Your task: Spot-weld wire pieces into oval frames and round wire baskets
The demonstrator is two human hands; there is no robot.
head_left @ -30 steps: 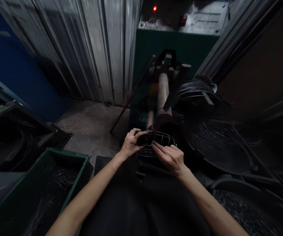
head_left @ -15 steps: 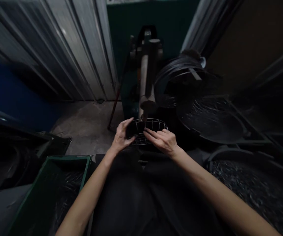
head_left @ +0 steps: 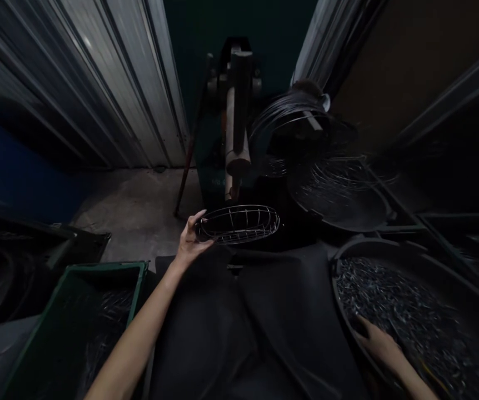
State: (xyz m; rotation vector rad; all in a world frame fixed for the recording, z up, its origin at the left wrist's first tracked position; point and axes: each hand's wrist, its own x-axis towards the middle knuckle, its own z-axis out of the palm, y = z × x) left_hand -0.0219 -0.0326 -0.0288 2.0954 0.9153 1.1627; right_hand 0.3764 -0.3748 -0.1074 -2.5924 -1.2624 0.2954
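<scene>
A round wire basket (head_left: pixel 245 225), tilted so that its open rim shows, is in front of the machine's electrode arm. My left hand (head_left: pixel 190 240) grips its left edge between thumb and fingers. My right hand (head_left: pixel 375 336) is away from the basket, at the near side of a large dark tub (head_left: pixel 379 243) holding many small metal pieces (head_left: pixel 406 311). Its fingers are dark and partly hidden, so I cannot make out whether they hold a piece. Above the basket, the machine's thick cylindrical arm (head_left: pixel 238 111) points toward me.
On the left stands a green crate (head_left: pixel 106 266) with thin wire pieces inside. Looped wires (head_left: pixel 289 108) hang right of the machine, above a round dark pan (head_left: pixel 339 205). A dark apron (head_left: pixel 239 322) covers my lap. Corrugated metal sheeting (head_left: pixel 131 72) rises at the back left.
My right hand has left the basket and moved right and down to the tub of small metal pieces. My left hand still holds the basket. The view has shifted slightly.
</scene>
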